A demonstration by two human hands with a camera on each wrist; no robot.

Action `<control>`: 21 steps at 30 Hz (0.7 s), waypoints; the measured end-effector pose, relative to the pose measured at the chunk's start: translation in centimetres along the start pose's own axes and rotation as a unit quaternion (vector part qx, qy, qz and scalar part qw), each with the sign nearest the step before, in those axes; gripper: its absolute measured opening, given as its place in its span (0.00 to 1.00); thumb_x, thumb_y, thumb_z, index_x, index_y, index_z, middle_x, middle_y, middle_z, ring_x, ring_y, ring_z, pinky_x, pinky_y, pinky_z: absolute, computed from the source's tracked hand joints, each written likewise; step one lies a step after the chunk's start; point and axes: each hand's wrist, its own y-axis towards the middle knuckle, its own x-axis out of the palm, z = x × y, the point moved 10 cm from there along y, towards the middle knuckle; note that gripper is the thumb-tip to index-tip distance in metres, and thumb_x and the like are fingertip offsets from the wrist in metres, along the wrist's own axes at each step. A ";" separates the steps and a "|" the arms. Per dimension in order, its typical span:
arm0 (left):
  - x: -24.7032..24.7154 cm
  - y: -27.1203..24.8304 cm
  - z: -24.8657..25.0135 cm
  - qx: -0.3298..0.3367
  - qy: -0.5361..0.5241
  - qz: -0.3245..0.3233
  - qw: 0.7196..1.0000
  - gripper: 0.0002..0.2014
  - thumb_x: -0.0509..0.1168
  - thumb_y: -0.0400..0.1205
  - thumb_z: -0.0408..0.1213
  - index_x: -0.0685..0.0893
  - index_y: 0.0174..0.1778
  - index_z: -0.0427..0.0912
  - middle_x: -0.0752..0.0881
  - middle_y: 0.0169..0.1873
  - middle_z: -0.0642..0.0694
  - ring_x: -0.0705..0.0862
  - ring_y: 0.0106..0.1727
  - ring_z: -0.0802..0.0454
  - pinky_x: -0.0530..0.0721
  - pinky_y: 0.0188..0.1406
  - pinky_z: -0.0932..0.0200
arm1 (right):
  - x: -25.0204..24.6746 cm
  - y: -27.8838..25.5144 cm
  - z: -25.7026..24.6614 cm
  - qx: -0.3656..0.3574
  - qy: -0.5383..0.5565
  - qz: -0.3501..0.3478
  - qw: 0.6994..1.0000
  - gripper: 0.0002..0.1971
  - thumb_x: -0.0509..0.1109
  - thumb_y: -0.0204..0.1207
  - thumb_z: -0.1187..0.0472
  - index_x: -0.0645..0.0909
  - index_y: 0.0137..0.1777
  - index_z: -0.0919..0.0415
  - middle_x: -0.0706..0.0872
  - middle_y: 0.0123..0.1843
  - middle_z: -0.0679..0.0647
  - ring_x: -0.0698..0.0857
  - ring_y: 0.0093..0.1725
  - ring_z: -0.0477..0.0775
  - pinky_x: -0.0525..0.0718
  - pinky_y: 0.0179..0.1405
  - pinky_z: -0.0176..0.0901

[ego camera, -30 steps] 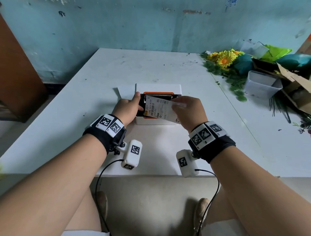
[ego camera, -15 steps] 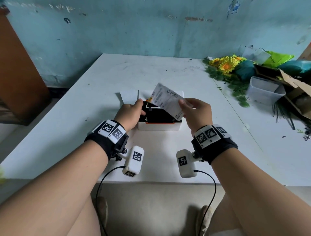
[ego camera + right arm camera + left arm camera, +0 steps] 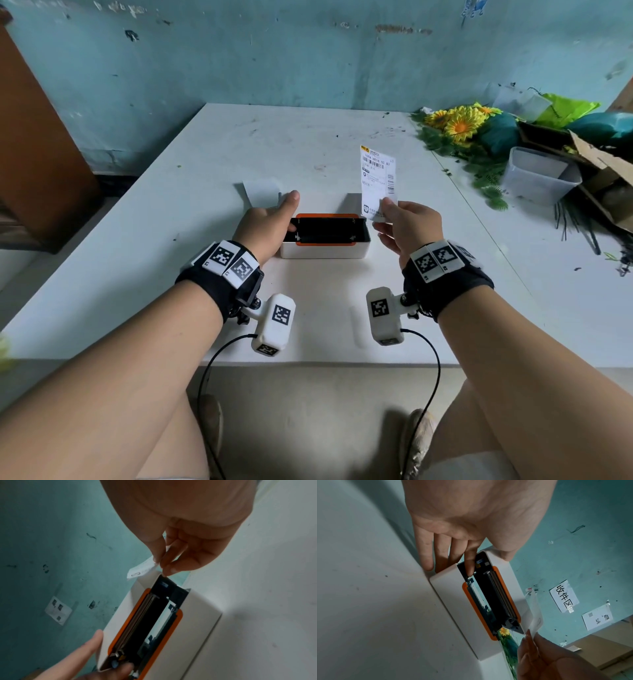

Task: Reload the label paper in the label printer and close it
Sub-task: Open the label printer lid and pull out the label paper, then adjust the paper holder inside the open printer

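The white label printer with an orange rim stands open on the white table, and its black bay looks empty. My left hand rests on the printer's left end with straight fingers. In the left wrist view its index finger reaches into the bay and its thumb lies behind the raised lid. My right hand pinches a printed label by its lower edge and holds it upright, just right of the printer. The right wrist view shows that pinch on the label above the printer.
A blank white sheet lies on the table behind my left hand. At the right stand artificial flowers, a clear plastic tub and a cardboard box. A brown cabinet is at the left.
My right hand has lifted the printed label off the bay, up and to the right, so the bay now shows. My left hand has stayed at the printer's left end.
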 end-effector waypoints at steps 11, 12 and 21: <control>-0.1 -0.6 0.0 -0.019 -0.006 -0.011 1.000 0.36 0.63 0.65 0.82 0.91 0.41 0.51 0.97 0.48 0.42 0.94 0.57 0.38 0.91 0.66 0.34 | -2.9 1.8 0.6 -0.007 -0.221 0.030 0.975 0.12 0.76 0.82 0.56 0.88 0.36 0.56 0.94 0.36 0.52 0.96 0.41 0.55 0.86 0.37 0.46; 0.0 -0.6 0.0 -0.021 -0.007 -0.015 1.000 0.35 0.63 0.66 0.82 0.91 0.41 0.51 0.97 0.48 0.43 0.94 0.57 0.38 0.91 0.67 0.35 | -3.2 1.9 0.8 -0.002 -0.232 0.032 0.972 0.13 0.76 0.82 0.55 0.88 0.36 0.56 0.94 0.36 0.53 0.95 0.41 0.55 0.87 0.38 0.45; 0.3 -0.6 0.1 -0.013 -0.010 -0.025 1.000 0.24 0.65 0.85 0.70 0.87 0.46 0.52 0.95 0.50 0.46 0.92 0.62 0.40 0.91 0.68 0.35 | -5.6 3.6 1.3 0.040 -0.261 0.065 0.962 0.17 0.76 0.81 0.54 0.87 0.31 0.60 0.97 0.42 0.61 0.92 0.39 0.60 0.86 0.42 0.51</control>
